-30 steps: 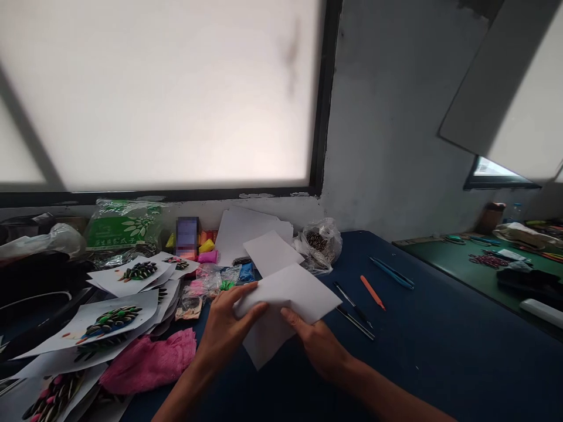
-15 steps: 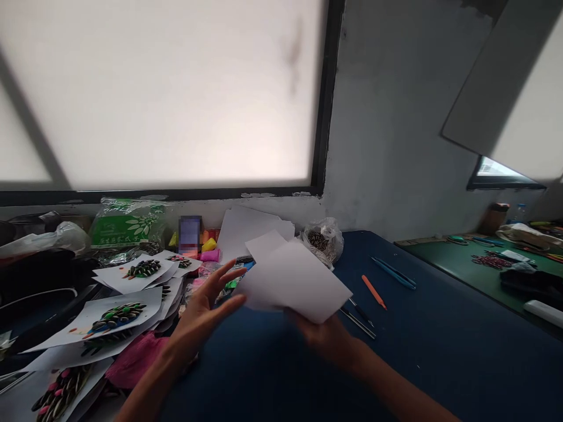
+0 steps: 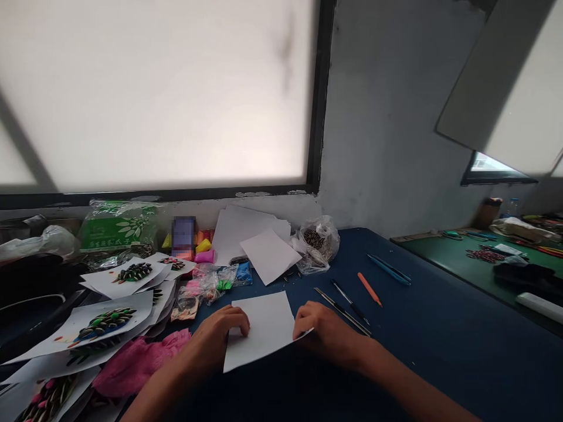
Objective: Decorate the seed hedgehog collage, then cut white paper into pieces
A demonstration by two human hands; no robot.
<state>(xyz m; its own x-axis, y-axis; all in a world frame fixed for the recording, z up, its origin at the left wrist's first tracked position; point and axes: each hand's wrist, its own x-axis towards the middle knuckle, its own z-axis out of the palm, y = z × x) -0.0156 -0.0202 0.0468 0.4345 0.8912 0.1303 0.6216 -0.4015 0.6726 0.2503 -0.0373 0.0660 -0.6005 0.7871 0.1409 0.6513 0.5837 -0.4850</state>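
Observation:
A blank sheet of white paper (image 3: 264, 328) is low over the dark blue table, between my two hands. My left hand (image 3: 226, 325) grips its left edge with curled fingers. At the right edge, my right hand (image 3: 319, 328) is closed on the paper, and that corner bends up a little. Behind it lies another white sheet (image 3: 270, 255). Just right of my right hand are a pair of metal tweezers (image 3: 343, 310), a dark pen (image 3: 350, 302) and an orange pen (image 3: 369, 289).
To the left are stacked papers with seed pictures (image 3: 108, 322) and a pink cloth (image 3: 138, 360). Small bags of coloured clay (image 3: 224, 278) lie behind my left hand. A plastic bag of seeds (image 3: 314, 240) stands by the wall. Blue tweezers (image 3: 389, 269) lie far right.
The sheet has come down toward the table and closer to me. My left hand, open before, has closed on its left edge. The other white sheet behind is now uncovered.

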